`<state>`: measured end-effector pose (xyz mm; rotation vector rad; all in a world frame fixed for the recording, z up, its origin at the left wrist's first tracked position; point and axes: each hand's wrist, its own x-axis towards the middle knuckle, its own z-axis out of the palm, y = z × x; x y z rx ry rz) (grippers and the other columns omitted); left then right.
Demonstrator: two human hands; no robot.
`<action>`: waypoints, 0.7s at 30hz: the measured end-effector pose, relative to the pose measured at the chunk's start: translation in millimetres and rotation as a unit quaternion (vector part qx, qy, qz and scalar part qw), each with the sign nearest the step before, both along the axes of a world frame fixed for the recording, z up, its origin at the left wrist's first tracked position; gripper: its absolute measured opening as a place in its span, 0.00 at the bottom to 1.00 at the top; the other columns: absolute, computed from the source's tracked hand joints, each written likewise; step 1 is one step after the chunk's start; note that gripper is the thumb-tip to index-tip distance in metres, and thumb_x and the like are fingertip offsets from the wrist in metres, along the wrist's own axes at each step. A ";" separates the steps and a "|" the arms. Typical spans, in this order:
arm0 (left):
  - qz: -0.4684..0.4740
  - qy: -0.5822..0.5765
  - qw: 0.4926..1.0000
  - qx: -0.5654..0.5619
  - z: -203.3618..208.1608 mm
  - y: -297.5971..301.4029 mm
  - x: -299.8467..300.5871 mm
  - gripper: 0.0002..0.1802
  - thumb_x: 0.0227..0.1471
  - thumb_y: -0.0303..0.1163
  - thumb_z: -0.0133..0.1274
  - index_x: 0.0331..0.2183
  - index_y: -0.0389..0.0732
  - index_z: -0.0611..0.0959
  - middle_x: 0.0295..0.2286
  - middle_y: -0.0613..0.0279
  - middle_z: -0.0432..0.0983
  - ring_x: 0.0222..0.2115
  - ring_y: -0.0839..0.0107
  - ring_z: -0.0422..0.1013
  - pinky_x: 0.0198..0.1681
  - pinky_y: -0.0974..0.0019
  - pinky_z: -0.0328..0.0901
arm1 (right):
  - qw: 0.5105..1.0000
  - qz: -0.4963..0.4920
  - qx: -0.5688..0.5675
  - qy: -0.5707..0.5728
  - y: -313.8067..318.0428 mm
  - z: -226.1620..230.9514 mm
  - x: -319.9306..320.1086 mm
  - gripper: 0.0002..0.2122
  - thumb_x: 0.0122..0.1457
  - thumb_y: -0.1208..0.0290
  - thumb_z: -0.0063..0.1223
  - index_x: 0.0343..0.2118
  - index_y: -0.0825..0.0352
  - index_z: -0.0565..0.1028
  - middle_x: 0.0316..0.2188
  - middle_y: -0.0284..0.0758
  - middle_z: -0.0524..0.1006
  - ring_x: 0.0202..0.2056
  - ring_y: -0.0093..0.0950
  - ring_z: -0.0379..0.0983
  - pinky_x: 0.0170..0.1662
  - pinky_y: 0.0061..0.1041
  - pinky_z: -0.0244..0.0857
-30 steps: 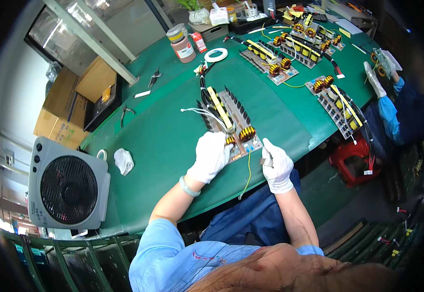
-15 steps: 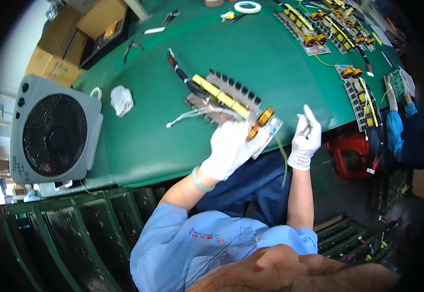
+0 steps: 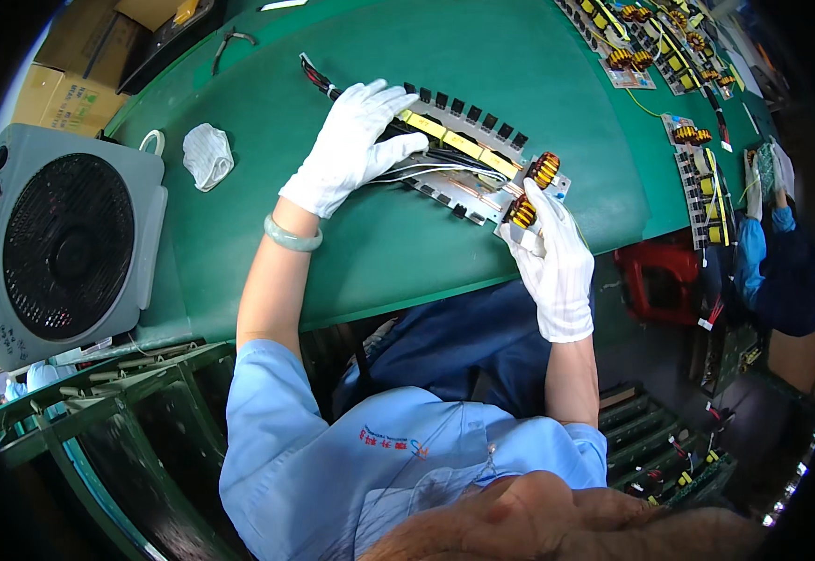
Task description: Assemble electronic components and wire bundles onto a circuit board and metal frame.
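Circuit board (image 3: 464, 144) lies on surface (image 3: 370, 262), right of fan (image 3: 69, 245). Left hand (image 3: 347, 150): fingers spread, thumb wide, palm-down over board's fan-side end. Right hand (image 3: 557, 271): fingers half-curled, touching end farthest from fan; can't tell if gripping.

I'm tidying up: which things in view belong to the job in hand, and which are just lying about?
In use:
circuit board under left hand
right hand at its coils
probably similar boards at right

Apparently lying about:
grey fan
crumpled white item
pliers
cardboard box
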<state>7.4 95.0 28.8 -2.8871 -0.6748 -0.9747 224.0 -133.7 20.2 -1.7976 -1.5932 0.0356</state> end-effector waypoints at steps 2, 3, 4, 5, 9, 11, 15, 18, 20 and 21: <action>-0.024 0.035 0.993 -0.108 6.3 -3.5 -2.8 0.27 0.53 0.47 0.59 0.49 0.39 0.81 0.47 0.49 0.78 0.49 0.51 0.72 0.61 0.52 0.60 | 0.999 -0.003 -0.012 -0.037 2.7 -5.3 -1.6 0.32 0.44 0.76 0.68 0.57 0.61 0.73 0.51 0.38 0.78 0.49 0.38 0.77 0.50 0.30 0.73; -0.025 0.035 0.993 -0.114 8.0 -5.6 -5.5 0.27 0.53 0.47 0.59 0.49 0.39 0.81 0.47 0.49 0.78 0.49 0.51 0.72 0.61 0.52 0.60 | 1.000 0.000 -0.015 -0.021 3.8 -4.0 -0.8 0.29 0.44 0.76 0.68 0.54 0.61 0.74 0.50 0.39 0.78 0.50 0.40 0.76 0.50 0.31 0.73; -0.019 0.037 0.993 -0.110 9.5 -9.8 -9.6 0.22 0.54 0.46 0.59 0.43 0.39 0.83 0.40 0.50 0.79 0.42 0.52 0.72 0.52 0.53 0.62 | 1.000 0.000 -0.021 -0.021 3.3 -0.8 0.0 0.29 0.44 0.76 0.68 0.54 0.61 0.74 0.50 0.39 0.78 0.50 0.40 0.76 0.50 0.31 0.73; -0.013 0.039 0.994 -0.106 11.5 -13.4 -14.7 0.18 0.54 0.44 0.59 0.37 0.39 0.85 0.33 0.52 0.79 0.35 0.53 0.73 0.44 0.55 0.65 | 1.000 0.008 -0.027 0.005 3.4 2.0 1.5 0.27 0.45 0.77 0.67 0.53 0.62 0.75 0.49 0.40 0.78 0.50 0.40 0.76 0.50 0.31 0.73; -0.039 0.035 0.985 -0.163 13.2 -36.3 -41.2 0.08 0.54 0.36 0.57 0.27 0.44 0.87 0.23 0.59 0.80 0.25 0.58 0.74 0.32 0.59 0.66 | 0.993 0.035 -0.052 0.099 -1.9 3.0 12.5 0.22 0.46 0.80 0.65 0.48 0.67 0.78 0.47 0.43 0.79 0.52 0.39 0.76 0.55 0.31 0.70; -0.059 0.036 0.974 -0.215 13.2 -47.8 -52.9 0.07 0.52 0.34 0.59 0.28 0.43 0.86 0.25 0.59 0.81 0.26 0.58 0.75 0.32 0.59 0.67 | 0.982 0.072 -0.061 0.164 -5.4 2.7 16.2 0.21 0.47 0.84 0.63 0.48 0.70 0.77 0.49 0.43 0.79 0.54 0.36 0.74 0.58 0.33 0.66; -0.022 -0.056 0.975 -0.212 6.4 -58.7 -58.4 0.02 0.47 0.28 0.64 0.28 0.43 0.86 0.23 0.63 0.81 0.26 0.60 0.76 0.31 0.60 0.68 | 0.938 0.031 -0.067 0.338 -5.5 13.0 24.8 0.18 0.54 0.85 0.61 0.50 0.71 0.77 0.51 0.40 0.77 0.55 0.30 0.72 0.57 0.29 0.66; 0.010 -0.071 0.976 -0.208 5.7 -63.9 -58.4 0.02 0.47 0.27 0.64 0.28 0.42 0.87 0.23 0.61 0.80 0.24 0.60 0.76 0.31 0.62 0.67 | 0.980 -0.041 -0.018 0.196 19.5 25.1 22.4 0.16 0.56 0.81 0.63 0.49 0.72 0.77 0.47 0.40 0.78 0.49 0.27 0.75 0.48 0.26 0.70; 0.011 -0.073 0.977 -0.201 6.0 -64.0 -59.6 0.02 0.47 0.27 0.64 0.28 0.42 0.87 0.22 0.61 0.80 0.23 0.61 0.75 0.30 0.62 0.67 | 0.989 -0.088 -0.023 0.113 40.4 21.2 11.5 0.17 0.55 0.76 0.65 0.49 0.68 0.78 0.42 0.41 0.79 0.43 0.29 0.78 0.42 0.26 0.73; 0.013 -0.075 0.978 -0.194 7.0 -64.0 -61.2 0.03 0.47 0.27 0.65 0.28 0.41 0.87 0.22 0.61 0.80 0.22 0.61 0.75 0.30 0.62 0.67 | 0.995 -0.087 -0.027 0.037 47.2 17.1 8.6 0.18 0.54 0.74 0.67 0.48 0.65 0.79 0.38 0.41 0.79 0.40 0.31 0.79 0.40 0.27 0.73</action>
